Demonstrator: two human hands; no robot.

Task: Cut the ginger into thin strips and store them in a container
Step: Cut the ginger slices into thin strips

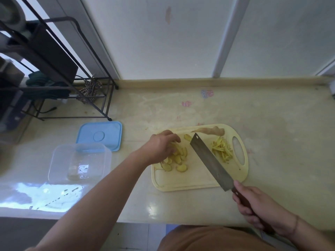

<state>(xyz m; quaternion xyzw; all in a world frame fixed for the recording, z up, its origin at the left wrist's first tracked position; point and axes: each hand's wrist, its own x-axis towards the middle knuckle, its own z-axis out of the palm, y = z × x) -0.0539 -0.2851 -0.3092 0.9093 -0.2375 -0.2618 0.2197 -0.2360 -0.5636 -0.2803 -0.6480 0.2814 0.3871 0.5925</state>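
A pale yellow cutting board (pixel 188 183) lies on the counter. Several flat ginger slices (pixel 178 160) are spread over its left half. My left hand (pixel 159 145) rests on top of them with curled fingers touching the slices. A pile of thin ginger strips (pixel 222 150) sits near the board's handle hole. A strip of ginger peel (pixel 210 131) lies at the board's far edge. My right hand (pixel 253 203) grips the wooden handle of a cleaver (pixel 210 160), whose blade slants across the board between slices and strips. A clear empty container (pixel 79 163) stands to the left.
The container's blue lid (pixel 101 135) lies behind it on the counter. A black metal rack (pixel 59 73) with cloths and dark items stands at the back left. The counter (pixel 281 133) meets a white wall behind. Its front edge runs just below my arms.
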